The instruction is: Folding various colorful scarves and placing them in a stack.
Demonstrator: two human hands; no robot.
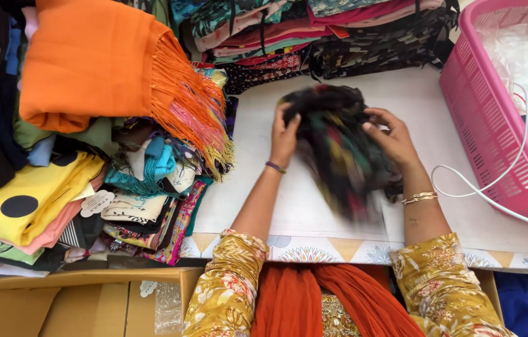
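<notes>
A dark scarf point(339, 146) with red, green and yellow patches lies bunched on the white table cover point(414, 100), its lower end blurred. My left hand point(284, 136) grips its left side and my right hand point(390, 138) grips its right side. Both arms wear mustard floral sleeves, with a dark bracelet on the left wrist and gold bangles on the right.
A pile of folded fabrics topped by an orange fringed scarf point(101, 62) fills the left. More folded printed cloths point(339, 37) stack at the back. A pink plastic basket point(495, 125) stands right, with a white cable point(495, 187) trailing out. A cardboard box point(58, 302) sits below left.
</notes>
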